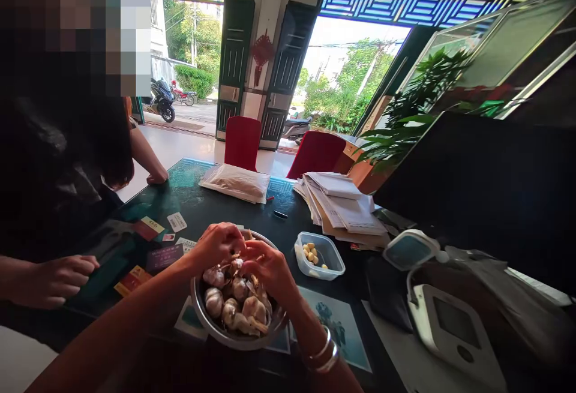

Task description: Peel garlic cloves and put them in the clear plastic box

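A round metal bowl (pixel 204 321) full of garlic bulbs (pixel 238 306) stands on the dark glass-topped table. Over its far part, my left hand (pixel 218 246) is closed, its fingertips pinched together close to those of my right hand (pixel 267 267). Something small is between the fingertips, too hidden to make out, perhaps papery skin. My right hand, with silver bangles at the wrist, is closed too, above the bulbs. To the right of the bowl sits a clear plastic box (pixel 333 264) with several peeled cloves (pixel 310 253) in it.
A person in dark clothes (pixel 58 165) stands at the left, one hand (pixel 67 279) over the table and the other on its edge. Cards (pixel 150 228), a wrapped packet (pixel 236 183), a pen (pixel 281 215) and a paper stack (pixel 344 204) lie around. At the right are a white device (pixel 454 327) and dark monitor (pixel 490 195).
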Demonstrator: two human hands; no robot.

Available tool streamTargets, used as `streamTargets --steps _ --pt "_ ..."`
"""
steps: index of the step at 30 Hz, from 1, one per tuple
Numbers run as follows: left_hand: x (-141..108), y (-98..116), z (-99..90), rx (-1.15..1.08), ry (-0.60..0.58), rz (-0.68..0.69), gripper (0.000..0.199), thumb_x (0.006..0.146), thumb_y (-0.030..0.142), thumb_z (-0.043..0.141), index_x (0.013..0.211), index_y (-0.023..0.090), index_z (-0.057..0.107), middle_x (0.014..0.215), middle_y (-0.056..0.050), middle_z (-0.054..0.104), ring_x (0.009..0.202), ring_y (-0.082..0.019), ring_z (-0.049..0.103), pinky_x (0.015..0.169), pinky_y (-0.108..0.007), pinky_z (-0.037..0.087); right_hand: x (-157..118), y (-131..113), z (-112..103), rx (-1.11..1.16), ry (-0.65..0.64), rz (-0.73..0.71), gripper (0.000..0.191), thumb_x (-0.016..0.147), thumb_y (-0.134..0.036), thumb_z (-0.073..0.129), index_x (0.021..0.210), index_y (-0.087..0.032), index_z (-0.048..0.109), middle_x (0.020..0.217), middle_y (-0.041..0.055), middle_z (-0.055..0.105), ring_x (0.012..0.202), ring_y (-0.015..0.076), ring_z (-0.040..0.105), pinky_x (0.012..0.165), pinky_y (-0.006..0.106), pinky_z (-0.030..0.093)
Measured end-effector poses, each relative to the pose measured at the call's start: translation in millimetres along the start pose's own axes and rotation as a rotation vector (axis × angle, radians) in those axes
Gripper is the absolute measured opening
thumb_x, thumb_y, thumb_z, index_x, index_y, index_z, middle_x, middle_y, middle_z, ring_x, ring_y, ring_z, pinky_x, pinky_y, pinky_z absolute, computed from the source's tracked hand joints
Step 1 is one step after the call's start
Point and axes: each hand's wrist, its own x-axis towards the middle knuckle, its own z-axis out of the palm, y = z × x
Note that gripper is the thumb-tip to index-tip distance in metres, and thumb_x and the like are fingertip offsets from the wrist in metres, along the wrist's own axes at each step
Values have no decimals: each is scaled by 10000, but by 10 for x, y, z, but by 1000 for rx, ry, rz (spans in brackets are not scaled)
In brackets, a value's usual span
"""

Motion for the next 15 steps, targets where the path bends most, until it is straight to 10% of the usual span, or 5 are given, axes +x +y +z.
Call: streamTargets --steps 15 --pt "103 -108 158 35 -157 284 119 761 253 649 840 200 721 835 -27 692 717 -133 616 675 -219 429 31 51 -119 -172 -10 91 279 859 -304 471 778 -144 684 623 4 631 546 116 514 510 205 370"
